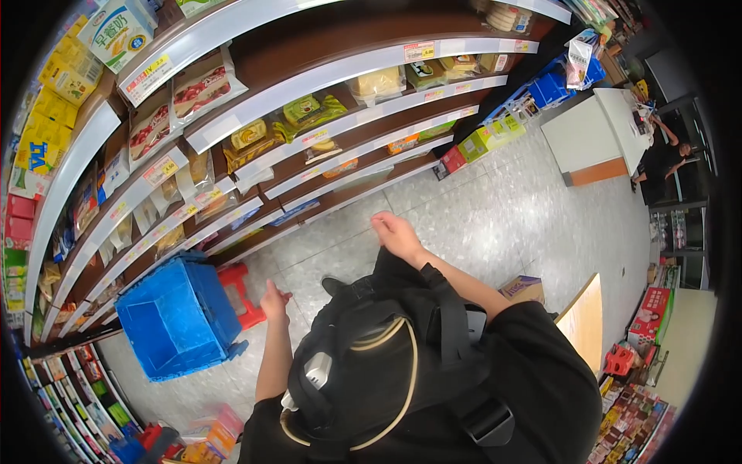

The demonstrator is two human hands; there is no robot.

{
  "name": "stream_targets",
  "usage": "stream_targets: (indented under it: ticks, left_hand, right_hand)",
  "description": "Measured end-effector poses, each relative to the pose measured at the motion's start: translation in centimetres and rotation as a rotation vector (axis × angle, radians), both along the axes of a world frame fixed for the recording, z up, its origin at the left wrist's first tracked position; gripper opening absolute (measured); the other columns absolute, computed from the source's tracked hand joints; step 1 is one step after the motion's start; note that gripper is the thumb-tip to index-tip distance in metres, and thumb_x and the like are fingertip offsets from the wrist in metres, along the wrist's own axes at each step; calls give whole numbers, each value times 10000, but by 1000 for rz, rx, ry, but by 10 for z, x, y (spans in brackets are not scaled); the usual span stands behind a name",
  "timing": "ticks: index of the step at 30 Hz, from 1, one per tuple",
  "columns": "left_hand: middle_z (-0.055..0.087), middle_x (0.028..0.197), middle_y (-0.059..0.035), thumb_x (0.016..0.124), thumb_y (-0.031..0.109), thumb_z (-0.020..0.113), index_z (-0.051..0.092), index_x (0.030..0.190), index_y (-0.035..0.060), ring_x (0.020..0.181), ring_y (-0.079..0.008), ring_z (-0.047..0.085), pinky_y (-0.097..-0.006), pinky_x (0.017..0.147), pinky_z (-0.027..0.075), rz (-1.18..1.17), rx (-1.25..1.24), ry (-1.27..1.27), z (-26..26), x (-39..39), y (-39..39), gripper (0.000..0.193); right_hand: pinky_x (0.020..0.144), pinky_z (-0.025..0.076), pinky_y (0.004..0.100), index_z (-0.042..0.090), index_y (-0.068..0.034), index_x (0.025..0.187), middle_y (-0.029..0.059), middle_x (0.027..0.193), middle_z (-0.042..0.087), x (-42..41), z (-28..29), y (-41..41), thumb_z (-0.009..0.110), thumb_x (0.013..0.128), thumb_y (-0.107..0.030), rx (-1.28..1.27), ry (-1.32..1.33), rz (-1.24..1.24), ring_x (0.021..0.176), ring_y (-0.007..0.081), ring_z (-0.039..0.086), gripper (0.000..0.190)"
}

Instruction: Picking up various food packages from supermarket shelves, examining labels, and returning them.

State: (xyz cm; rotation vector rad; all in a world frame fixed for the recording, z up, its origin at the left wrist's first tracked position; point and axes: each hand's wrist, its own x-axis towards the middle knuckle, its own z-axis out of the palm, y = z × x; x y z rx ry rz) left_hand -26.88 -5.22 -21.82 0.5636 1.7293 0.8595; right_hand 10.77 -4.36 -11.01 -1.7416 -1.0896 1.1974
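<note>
My left hand (275,303) is held low in front of me, its fingers apart and nothing in it. Just beyond it, in the picture, stands a red plastic stool (248,301), partly hidden behind a blue plastic crate (191,316). The crate's open inside faces me and shows no goods. Over the grey tiled floor hangs my right hand (397,235), loosely curled with no object visible in it. Ahead run store shelves (324,64) with packaged breads, among them a green-wrapped pack (304,110) and a yellow-wrapped pack (249,136). Neither hand touches the shelves.
Milk cartons (119,35) and yellow drink packs (72,72) fill the left shelf end. At the right are a white counter (579,130) and a person in black (664,156). A cardboard box (522,288) and a wooden board (582,325) are beside me. Boxed goods (214,435) lie lower left.
</note>
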Motion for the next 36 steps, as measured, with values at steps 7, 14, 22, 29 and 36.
stream_targets:
  ticks: [7,14,22,29,36]
  left_hand:
    - [453,547,7,1019,417,471,659,1002,-51,542,-133,537,-288,634,509,-300,268,-219,88,85,88,505]
    - [630,1097,-120,1027,215,472,358,1463,-9,970,-156,605,-300,915,470,-635,544,-317,237,190,163,503]
    - [414,1485,-169,953,147,547,319,1474,-25,1371,-234,374,-333,1119,287,-726,554,-410,262,311,254,595]
    - [565,1276,-87,900,82,608,533,1288,-3,1169,-166,500,-311,1026,362,-608,483,-408,215,349,296,405]
    - [588,1249,-69,934,169,637,527,1292,-10,1142,-161,534,-313,1008,398,-613,542,-288,231,347,287,416]
  right_hand:
    - [604,502,326,639,-23,1041,97,737,656,33,37,52,558,966,-242,124,-103,-112,628,155,639,246]
    - [673,510,288,571,14,1183,109,996,638,70,100,161,608,923,-160,595,-298,-241,764,146,613,315]
    - [924,472,425,374,76,1318,296,1277,487,132,113,240,603,797,-117,516,-338,-230,1151,404,522,602]
    - [901,494,382,388,90,1319,239,1178,594,141,85,258,600,797,-104,325,107,-216,1035,317,629,595]
    - [545,515,265,456,66,1245,152,1006,643,129,134,236,540,959,-223,310,191,-275,716,171,662,415]
